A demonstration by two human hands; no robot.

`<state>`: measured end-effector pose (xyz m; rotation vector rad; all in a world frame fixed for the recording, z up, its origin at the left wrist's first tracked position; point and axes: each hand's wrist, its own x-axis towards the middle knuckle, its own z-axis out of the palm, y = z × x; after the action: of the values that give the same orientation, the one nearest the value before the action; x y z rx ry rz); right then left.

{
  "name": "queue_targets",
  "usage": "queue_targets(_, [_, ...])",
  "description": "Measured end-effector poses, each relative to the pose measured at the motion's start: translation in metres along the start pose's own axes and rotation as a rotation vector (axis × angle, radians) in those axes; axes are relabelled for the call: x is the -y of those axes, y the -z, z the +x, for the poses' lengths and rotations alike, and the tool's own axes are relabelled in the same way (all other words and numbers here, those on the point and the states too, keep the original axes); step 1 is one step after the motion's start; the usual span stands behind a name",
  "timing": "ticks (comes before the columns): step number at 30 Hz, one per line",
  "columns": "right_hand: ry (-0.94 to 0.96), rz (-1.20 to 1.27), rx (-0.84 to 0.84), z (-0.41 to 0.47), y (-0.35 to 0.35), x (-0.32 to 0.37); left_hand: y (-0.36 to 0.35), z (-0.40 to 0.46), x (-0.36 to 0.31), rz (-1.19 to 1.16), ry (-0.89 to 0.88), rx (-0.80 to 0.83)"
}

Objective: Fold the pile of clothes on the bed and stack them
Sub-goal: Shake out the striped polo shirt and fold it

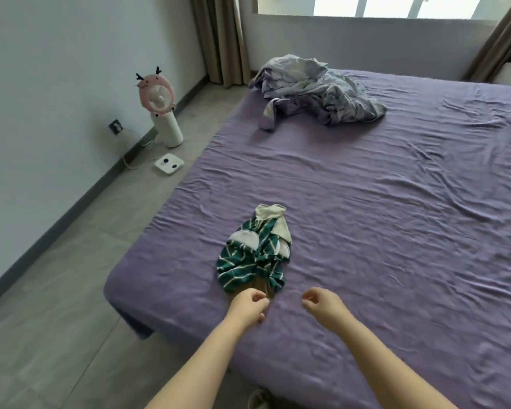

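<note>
A crumpled green garment with white stripes and a cream collar [255, 255] lies on the purple bed sheet [396, 231], near the front left corner. My left hand [248, 307] is at the garment's near tan edge with its fingers curled; I cannot tell whether it pinches the cloth. My right hand [322, 305] hovers over bare sheet a little to the right of the garment, fingers curled in with nothing in them. A rumpled pile of grey-lavender cloth [316, 93] sits at the far side of the bed.
A pink and white fan [163, 110] and a white scale [169, 164] stand on the grey floor to the left of the bed. Brown curtains [219, 39] hang by the window. The bed's left edge runs diagonally beside my left arm.
</note>
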<state>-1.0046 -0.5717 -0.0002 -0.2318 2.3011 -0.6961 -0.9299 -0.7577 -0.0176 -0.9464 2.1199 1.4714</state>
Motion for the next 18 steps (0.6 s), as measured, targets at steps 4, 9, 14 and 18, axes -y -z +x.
queue_targets(4, [0.014, -0.001, 0.006, 0.003, -0.023, 0.038, 0.050, 0.000, 0.025, -0.035, 0.008, -0.057])
queue_targets(9, [0.024, 0.032, 0.009, 0.022, -0.025, 0.064, 0.072, 0.014, 0.029, -0.100, 0.052, -0.075])
queue_targets(14, [0.009, 0.054, 0.016, 0.053, -0.023, 0.064, 0.063, 0.036, 0.021, -0.100, 0.108, 0.011])
queue_targets(18, [-0.033, 0.097, 0.056, 0.089, -0.022, 0.058, 0.063, 0.062, 0.004, -0.103, 0.136, 0.002])
